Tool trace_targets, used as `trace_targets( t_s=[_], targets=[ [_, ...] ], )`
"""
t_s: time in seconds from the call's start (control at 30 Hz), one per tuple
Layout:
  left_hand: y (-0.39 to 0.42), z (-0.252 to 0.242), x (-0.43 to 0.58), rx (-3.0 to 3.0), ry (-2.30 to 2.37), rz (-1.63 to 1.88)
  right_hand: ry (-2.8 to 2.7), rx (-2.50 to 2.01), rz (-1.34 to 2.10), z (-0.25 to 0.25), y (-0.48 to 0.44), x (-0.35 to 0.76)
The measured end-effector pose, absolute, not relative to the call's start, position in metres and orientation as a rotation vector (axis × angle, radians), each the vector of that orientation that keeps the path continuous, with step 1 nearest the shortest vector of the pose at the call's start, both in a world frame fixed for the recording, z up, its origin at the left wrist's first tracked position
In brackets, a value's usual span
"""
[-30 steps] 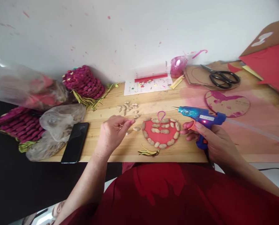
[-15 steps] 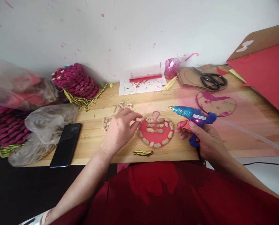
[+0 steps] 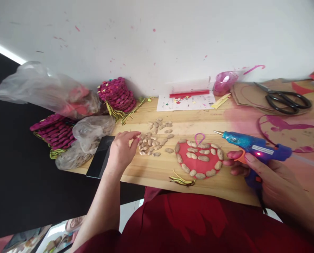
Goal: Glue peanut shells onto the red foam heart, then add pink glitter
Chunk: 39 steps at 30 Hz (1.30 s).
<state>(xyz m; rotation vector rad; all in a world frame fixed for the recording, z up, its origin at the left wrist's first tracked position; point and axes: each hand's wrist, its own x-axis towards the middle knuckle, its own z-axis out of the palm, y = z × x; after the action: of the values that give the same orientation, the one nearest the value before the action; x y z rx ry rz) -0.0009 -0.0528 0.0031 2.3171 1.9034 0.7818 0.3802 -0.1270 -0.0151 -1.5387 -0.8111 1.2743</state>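
My right hand [image 3: 275, 179] grips a blue glue gun [image 3: 264, 149] with a lit red light, a finger by its orange trigger and its metal nozzle pointing left. Left of that hand lies a rounded red cutout [image 3: 195, 165]. Peanuts edge its rim and more form short rows inside, under a purple loop [image 3: 199, 138]. My left hand [image 3: 122, 151] hovers at the left side of a pile of loose peanuts [image 3: 149, 142], thumb and forefinger apart, nothing visible between them. A yellow and brown tassel [image 3: 181, 180] rests below the cutout.
A black phone [image 3: 100, 158] lies partly behind my left hand, near plastic bags [image 3: 77, 154] and magenta woven pieces [image 3: 117, 95]. At the back are paper with stars [image 3: 164, 103], a pink cup [image 3: 225, 82] and black scissors [image 3: 286, 102] on cardboard. A stained heart-shaped cardboard [image 3: 288, 135] sits behind the glue gun.
My left hand has moved left from the cutout's upper left edge to the peanut pile. The view has turned left; my right hand still holds the glue gun.
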Motion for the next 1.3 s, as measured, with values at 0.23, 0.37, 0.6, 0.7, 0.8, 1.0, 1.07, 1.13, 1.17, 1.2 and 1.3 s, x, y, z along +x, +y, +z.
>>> trace_targets(
  t_s=[0.23,0.37,0.6,0.7,0.8,1.0,1.07,1.13,1.17,1.2,1.3],
  targets=[
    [-0.054,-0.004,0.007,2.353,1.82,0.842,-0.841,-1.606,1.27,-0.004,-0.126,0.375],
    [-0.044,-0.003,0.02,2.408,1.75,0.81,-0.845,-1.617,1.248,-0.004,-0.125,0.374],
    [-0.025,0.002,0.035,2.489,1.714,0.522,-0.909,-1.624,1.216,-0.007,-0.127,0.376],
    [-0.023,0.004,0.038,2.481,1.713,0.46,-0.889,-1.555,1.254,-0.01,-0.128,0.377],
    [-0.021,0.005,0.038,2.488,1.733,0.419,-0.88,-1.514,1.279,-0.011,-0.129,0.378],
    [-0.023,0.014,0.045,2.374,1.879,0.442,-0.912,-1.435,1.304,-0.01,-0.13,0.377],
    [-0.03,0.021,0.057,2.232,1.901,0.511,-0.92,-1.425,1.319,-0.011,-0.131,0.378],
    [-0.039,0.026,0.075,2.093,1.866,0.549,-0.926,-1.405,1.331,-0.011,-0.131,0.379],
    [-0.043,0.028,0.085,2.058,1.829,0.539,-0.929,-1.396,1.329,-0.011,-0.131,0.379],
    [-0.047,0.028,0.095,2.045,1.794,0.532,-0.932,-1.391,1.33,-0.011,-0.131,0.379],
    [-0.054,0.023,0.121,2.08,1.765,0.448,-0.934,-1.389,1.327,-0.011,-0.13,0.379]
  ],
)
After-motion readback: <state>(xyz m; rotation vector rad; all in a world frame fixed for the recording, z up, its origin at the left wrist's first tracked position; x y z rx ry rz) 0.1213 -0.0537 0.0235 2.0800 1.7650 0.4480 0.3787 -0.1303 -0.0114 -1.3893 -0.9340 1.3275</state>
